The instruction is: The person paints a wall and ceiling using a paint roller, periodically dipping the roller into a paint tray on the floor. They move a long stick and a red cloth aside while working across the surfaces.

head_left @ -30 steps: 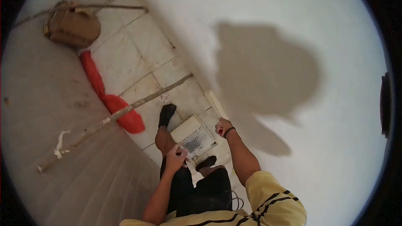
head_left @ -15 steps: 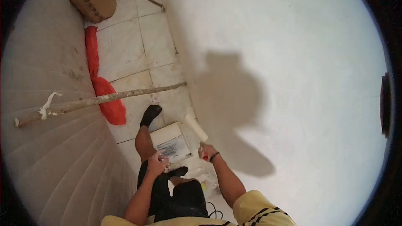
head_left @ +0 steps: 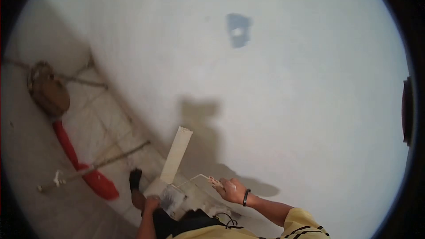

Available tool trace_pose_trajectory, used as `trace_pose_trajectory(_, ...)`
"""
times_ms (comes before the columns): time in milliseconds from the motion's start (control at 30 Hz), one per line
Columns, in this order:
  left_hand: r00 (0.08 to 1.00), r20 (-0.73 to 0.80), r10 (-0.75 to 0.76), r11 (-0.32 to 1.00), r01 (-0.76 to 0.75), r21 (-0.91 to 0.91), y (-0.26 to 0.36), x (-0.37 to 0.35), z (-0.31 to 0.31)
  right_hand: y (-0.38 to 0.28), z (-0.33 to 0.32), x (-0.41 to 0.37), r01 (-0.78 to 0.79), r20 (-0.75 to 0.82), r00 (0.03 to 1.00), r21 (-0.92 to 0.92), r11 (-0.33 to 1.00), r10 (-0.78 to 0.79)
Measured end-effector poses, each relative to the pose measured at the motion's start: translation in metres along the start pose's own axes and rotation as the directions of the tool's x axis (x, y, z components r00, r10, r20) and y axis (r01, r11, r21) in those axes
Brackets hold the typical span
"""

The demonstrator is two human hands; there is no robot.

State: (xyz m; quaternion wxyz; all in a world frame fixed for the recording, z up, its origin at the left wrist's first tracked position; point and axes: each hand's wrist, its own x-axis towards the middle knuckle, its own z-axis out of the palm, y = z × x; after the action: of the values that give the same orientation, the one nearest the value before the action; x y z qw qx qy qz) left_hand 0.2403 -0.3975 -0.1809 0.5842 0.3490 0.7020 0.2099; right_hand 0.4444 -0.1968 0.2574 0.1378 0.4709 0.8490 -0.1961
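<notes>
A paint roller [head_left: 177,155] with a long cream sleeve and a bent wire frame is up near the white wall [head_left: 283,106]. Its handle is wrapped by the fingers of my right hand [head_left: 231,190], which has a dark band at the wrist. My left hand [head_left: 152,203] hangs low by my leg, close to the paint tray [head_left: 170,198] on the floor; its fingers are too small and blurred to read. Part of the tray is hidden behind the roller and my body.
A stick [head_left: 106,161] leans across the floor at the left, over a red cloth or bag [head_left: 99,185]. Further back are a cardboard box [head_left: 51,95] and another stick [head_left: 84,81]. A grey-blue patch [head_left: 239,30] marks the wall. My black-socked foot [head_left: 135,178] stands on the tiles.
The view has swung toward the wall, so the floor items appear lower left. My right hand has lifted the roller up and outward from beside the tray. My left hand appears lower.
</notes>
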Motion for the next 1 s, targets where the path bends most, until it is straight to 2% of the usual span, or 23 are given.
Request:
trace_pose_trajectory(33,0.987,0.090,-0.130,0.987,0.137,-0.080,0.017,-0.011,-0.002,-0.013,0.013,-0.008,0.013,-0.099,0.995,0.095,0.995,-0.004)
trace_pose_trajectory(67,0.980,0.197,0.002,1.000,-0.002,0.002,0.045,-0.019,-0.012,-0.017,0.011,-0.017,0.046,-0.192,0.981,0.201,0.978,-0.006)
trace_pose_trajectory(100,0.943,0.314,0.108,0.988,-0.137,0.071,0.067,-0.027,-0.019,-0.017,0.019,-0.021,0.128,-0.343,0.938,0.227,0.965,-0.044)
trace_pose_trajectory(133,0.909,0.363,0.203,0.978,-0.210,-0.020,0.101,-0.044,-0.026,-0.024,0.020,-0.025,0.139,-0.388,0.921,0.234,0.962,-0.038)
trace_pose_trajectory(200,0.828,0.426,0.364,0.929,-0.292,-0.226,0.176,-0.083,-0.040,-0.040,0.019,-0.031,0.279,-0.611,0.791,0.313,0.908,-0.033)
trace_pose_trajectory(233,0.787,0.436,0.437,0.890,-0.308,-0.336,0.205,-0.099,-0.044,-0.045,0.022,-0.030,0.298,-0.634,0.773,0.317,0.901,-0.033)
trace_pose_trajectory(300,0.727,0.386,0.567,0.772,-0.306,-0.557,0.251,-0.119,-0.052,-0.042,0.034,-0.021,0.479,-0.826,0.563,0.304,0.824,-0.023)
trace_pose_trajectory(333,0.718,0.390,0.576,0.773,-0.323,-0.547,0.281,-0.152,-0.062,-0.055,0.021,-0.027,0.481,-0.838,0.545,0.295,0.826,-0.018)
trace_pose_trajectory(400,0.570,-0.013,0.821,0.369,-0.549,-0.750,0.319,-0.193,-0.079,-0.069,0.014,-0.020,0.640,-0.929,0.370,0.252,0.726,-0.004)
trace_pose_trajectory(433,0.558,-0.015,0.830,0.369,-0.568,-0.736,0.333,-0.204,-0.086,-0.078,0.005,-0.018,0.652,-0.937,0.349,0.239,0.719,-0.004)
trace_pose_trajectory(500,0.340,-0.156,0.927,0.203,-0.809,-0.552,0.361,-0.218,-0.098,-0.095,-0.024,-0.010,0.728,-0.944,0.327,0.278,0.626,0.039)
trace_pose_trajectory(533,0.332,-0.164,0.929,0.199,-0.820,-0.537,0.373,-0.225,-0.101,-0.104,-0.039,-0.013,0.743,-0.931,0.361,0.326,0.584,0.060)
trace_pose_trajectory(600,0.266,-0.277,0.923,0.185,-0.940,-0.286,0.401,-0.230,-0.108,-0.122,-0.075,-0.005,0.759,-0.910,0.408,0.382,0.527,0.072)
trace_pose_trajectory(667,0.273,-0.331,0.903,0.162,-0.931,-0.326,0.426,-0.236,-0.117,-0.134,-0.102,0.008,0.770,-0.896,0.402,0.441,0.461,0.186)
trace_pose_trajectory(733,0.294,-0.386,0.875,0.141,-0.915,-0.378,0.455,-0.235,-0.133,-0.140,-0.134,0.028,0.786,-0.904,0.381,0.426,0.448,0.193)
trace_pose_trajectory(767,0.272,-0.400,0.875,0.137,-0.932,-0.335,0.468,-0.233,-0.143,-0.142,-0.148,0.038,0.800,-0.913,0.351,0.407,0.441,0.208)
trace_pose_trajectory(800,0.243,-0.411,0.879,0.128,-0.949,-0.286,0.477,-0.233,-0.150,-0.145,-0.159,0.041,0.799,-0.911,0.360,0.413,0.437,0.202)
trace_pose_trajectory(833,0.251,-0.421,0.872,0.135,-0.949,-0.285,0.484,-0.235,-0.154,-0.149,-0.167,0.040,0.801,-0.904,0.365,0.427,0.420,0.223)
trace_pose_trajectory(900,0.177,-0.424,0.888,0.091,-0.973,-0.214,0.512,-0.230,-0.174,-0.157,-0.196,0.060,0.796,-0.891,0.388,0.453,0.401,0.237)
trace_pose_trajectory(967,0.199,-0.437,0.877,0.105,-0.967,-0.230,0.526,-0.233,-0.180,-0.160,-0.205,0.070,0.824,-0.899,0.345,0.428,0.371,0.270)
trace_pose_trajectory(1000,0.211,-0.443,0.871,0.110,-0.964,-0.244,0.529,-0.234,-0.182,-0.161,-0.206,0.075,0.820,-0.895,0.360,0.438,0.367,0.264)
